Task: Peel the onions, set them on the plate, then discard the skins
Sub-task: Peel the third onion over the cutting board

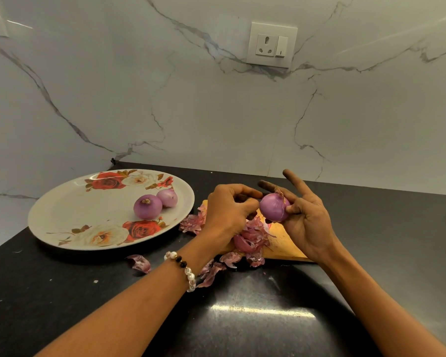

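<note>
The right hand (304,215) has its grip on a nearly bare red onion (274,207), thumb and lower fingers curled round it, while the left hand (229,207) pinches at its side, apparently at a last scrap of skin I cannot see. This looks like the peeling step; next the onion goes left to the floral plate (70,210) beside two peeled onions (155,203). Loose skins (250,238) litter the cutting board (281,243) and bench (371,228) below.

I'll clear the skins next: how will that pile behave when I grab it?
The skins look thin and curled, so probably light and brittle. They lie loose across the board and counter, so likely to scatter and crumble.
</note>
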The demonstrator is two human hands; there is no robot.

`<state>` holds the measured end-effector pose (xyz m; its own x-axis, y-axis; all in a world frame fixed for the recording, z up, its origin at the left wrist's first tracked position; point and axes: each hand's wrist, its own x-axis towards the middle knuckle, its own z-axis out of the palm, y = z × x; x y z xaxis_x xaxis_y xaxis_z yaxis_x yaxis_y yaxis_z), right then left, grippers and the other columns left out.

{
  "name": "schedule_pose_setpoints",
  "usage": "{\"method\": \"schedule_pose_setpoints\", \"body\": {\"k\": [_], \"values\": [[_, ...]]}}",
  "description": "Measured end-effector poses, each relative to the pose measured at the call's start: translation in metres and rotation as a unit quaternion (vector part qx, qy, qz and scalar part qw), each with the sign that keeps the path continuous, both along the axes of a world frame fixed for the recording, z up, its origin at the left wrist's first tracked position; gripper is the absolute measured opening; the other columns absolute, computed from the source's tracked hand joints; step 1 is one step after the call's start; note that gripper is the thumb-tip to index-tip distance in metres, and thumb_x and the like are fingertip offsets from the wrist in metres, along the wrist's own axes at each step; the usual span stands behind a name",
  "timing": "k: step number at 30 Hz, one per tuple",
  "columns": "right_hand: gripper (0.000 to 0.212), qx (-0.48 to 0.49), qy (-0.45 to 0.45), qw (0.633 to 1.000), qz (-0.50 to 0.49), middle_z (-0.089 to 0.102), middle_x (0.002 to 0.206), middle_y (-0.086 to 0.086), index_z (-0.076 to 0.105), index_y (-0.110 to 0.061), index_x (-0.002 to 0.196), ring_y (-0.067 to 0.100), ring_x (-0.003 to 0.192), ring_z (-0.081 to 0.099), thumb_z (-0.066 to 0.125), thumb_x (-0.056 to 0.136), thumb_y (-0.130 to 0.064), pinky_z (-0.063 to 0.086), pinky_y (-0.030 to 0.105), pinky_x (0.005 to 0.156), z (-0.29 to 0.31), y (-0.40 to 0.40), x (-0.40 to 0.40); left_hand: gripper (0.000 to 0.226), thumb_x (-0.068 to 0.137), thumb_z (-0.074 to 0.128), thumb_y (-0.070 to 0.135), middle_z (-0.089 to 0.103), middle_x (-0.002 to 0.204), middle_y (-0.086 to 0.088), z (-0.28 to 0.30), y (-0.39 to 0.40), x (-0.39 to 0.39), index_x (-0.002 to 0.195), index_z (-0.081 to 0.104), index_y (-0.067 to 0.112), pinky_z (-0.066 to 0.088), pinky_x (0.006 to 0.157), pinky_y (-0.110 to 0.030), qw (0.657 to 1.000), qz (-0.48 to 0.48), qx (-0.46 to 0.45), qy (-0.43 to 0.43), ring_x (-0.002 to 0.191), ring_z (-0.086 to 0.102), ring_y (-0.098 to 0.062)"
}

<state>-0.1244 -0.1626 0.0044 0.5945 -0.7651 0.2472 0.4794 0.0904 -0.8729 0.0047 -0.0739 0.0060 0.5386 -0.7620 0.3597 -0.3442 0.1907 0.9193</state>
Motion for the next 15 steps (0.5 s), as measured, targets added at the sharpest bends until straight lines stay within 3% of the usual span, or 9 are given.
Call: {"method": "schedule_pose_setpoints", "body": {"k": [3,7,12,15], "values": [[0.074,0.002,-0.009,1.000,0.002,0.065,0.120,0.026,0.036,-0.014,0.148,0.042,0.120,0.058,0.021,0.085,0.021,0.054,0.048,0.092,0.001,0.000,-0.001,0.016,0.086,0.064,0.001,0.072,0.081,-0.006,0.003,0.001,0.000,0.092,0.072,0.014,0.058,0.067,-0.024,0.991,-0.038,0.005,0.130,0.067,0.066,-0.013],[0.072,0.017,-0.017,1.000,0.003,0.063,0.124,0.026,0.039,-0.016,0.146,0.043,0.121,0.057,0.021,0.084,0.018,0.055,0.051,0.087,-0.001,-0.004,-0.002,0.016,0.089,0.061,0.001,0.071,0.080,-0.009,0.004,0.000,0.001,0.094,0.072,0.011,0.058,0.069,-0.028,0.977,-0.054,0.005,0.205,0.065,0.063,-0.015],[0.070,0.019,-0.015,1.000,-0.012,0.060,0.129,0.025,0.043,-0.016,0.144,0.043,0.123,0.055,0.023,0.085,0.016,0.055,0.052,0.085,-0.004,-0.010,-0.004,0.014,0.092,0.060,0.010,0.071,0.090,-0.006,0.004,-0.001,0.003,0.096,0.073,0.012,0.059,0.067,-0.028,0.987,-0.047,0.026,0.154,0.073,0.069,-0.017],[0.068,0.015,-0.016,1.000,-0.005,0.060,0.128,0.026,0.042,-0.016,0.144,0.043,0.122,0.056,0.024,0.086,0.015,0.057,0.048,0.081,-0.003,-0.010,-0.005,0.016,0.088,0.067,0.025,0.071,0.093,-0.001,0.003,-0.002,0.003,0.100,0.072,0.015,0.060,0.070,-0.030,0.996,-0.042,0.031,0.066,0.078,0.070,-0.014]]}}
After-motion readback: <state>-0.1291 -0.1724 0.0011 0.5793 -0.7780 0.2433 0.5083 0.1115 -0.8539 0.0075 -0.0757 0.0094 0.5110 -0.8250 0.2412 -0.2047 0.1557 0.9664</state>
